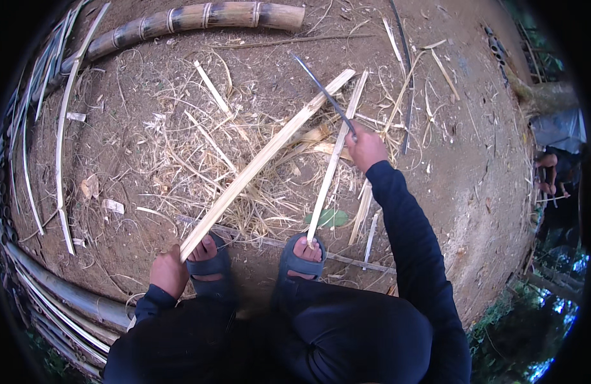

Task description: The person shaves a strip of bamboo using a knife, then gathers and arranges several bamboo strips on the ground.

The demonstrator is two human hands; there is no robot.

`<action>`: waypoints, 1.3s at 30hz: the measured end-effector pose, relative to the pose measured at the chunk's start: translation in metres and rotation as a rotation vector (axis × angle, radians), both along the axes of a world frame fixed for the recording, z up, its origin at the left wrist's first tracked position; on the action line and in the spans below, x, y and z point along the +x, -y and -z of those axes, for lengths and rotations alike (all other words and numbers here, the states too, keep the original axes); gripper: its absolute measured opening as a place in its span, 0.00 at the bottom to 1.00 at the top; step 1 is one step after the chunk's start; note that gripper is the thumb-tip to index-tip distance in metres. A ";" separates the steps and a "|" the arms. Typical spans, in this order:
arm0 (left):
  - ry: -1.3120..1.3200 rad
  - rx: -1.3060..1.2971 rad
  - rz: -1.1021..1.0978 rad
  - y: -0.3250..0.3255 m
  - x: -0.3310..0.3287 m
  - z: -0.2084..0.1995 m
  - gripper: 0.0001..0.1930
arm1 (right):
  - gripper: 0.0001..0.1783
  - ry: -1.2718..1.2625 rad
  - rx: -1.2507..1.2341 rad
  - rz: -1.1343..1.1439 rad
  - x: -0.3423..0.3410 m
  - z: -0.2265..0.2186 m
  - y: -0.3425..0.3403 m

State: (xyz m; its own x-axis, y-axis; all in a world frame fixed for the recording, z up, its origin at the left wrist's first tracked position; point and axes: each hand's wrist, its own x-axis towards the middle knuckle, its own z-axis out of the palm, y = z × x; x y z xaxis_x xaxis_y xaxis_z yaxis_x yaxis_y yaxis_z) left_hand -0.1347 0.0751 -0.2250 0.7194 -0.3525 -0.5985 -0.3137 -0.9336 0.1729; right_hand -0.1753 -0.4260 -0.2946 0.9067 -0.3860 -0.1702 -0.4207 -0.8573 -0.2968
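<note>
My left hand is closed round the near end of a long pale bamboo strip, which slants away to the far right. In my right hand is the handle end of a long knife, its thin dark blade pointing far left and crossing over the strip near its far end. I cannot tell whether blade and strip touch. A second, narrower bamboo strip runs from my right foot's toes to beside my right hand. Wood shavings lie heaped beneath the strips.
A thick bamboo pole lies across the back. Long split strips lie at the left, with more poles at the lower left. My sandalled feet stand near the shavings. Another person is partly visible at the far right.
</note>
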 end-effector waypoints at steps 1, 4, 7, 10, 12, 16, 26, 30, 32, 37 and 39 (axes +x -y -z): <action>-0.009 0.001 -0.003 -0.003 0.000 0.000 0.04 | 0.17 0.038 0.018 0.000 0.005 0.008 -0.009; -0.003 0.016 -0.006 -0.013 -0.002 -0.004 0.05 | 0.22 -0.043 -0.060 -0.485 -0.012 -0.021 -0.050; -0.016 0.041 0.006 -0.010 -0.002 -0.005 0.05 | 0.21 -0.114 -0.108 -0.162 -0.020 0.004 0.015; -0.023 0.032 -0.054 -0.017 -0.008 -0.001 0.04 | 0.18 -0.054 -0.147 0.025 -0.005 0.029 0.071; -0.015 0.003 -0.048 -0.011 -0.004 0.006 0.04 | 0.17 -0.112 -0.084 -0.013 -0.003 0.008 0.046; 0.019 0.063 -0.043 -0.022 -0.009 -0.001 0.04 | 0.21 -0.032 -0.164 -0.356 -0.024 0.017 0.008; -0.349 -0.281 -0.137 -0.054 -0.037 0.025 0.10 | 0.17 0.160 -0.130 0.359 -0.050 0.028 0.065; -0.971 -0.556 -0.468 -0.043 -0.031 0.011 0.16 | 0.19 0.273 0.071 0.553 -0.076 0.034 -0.027; -1.162 -0.544 -0.592 -0.033 -0.014 -0.012 0.21 | 0.22 0.358 0.181 0.588 -0.087 0.029 -0.070; -1.494 -0.560 -0.880 -0.032 0.011 -0.020 0.36 | 0.30 0.242 0.080 0.538 -0.133 0.033 -0.120; -1.529 -0.690 -0.994 -0.030 0.014 -0.022 0.37 | 0.33 0.211 0.012 0.502 -0.141 0.038 -0.127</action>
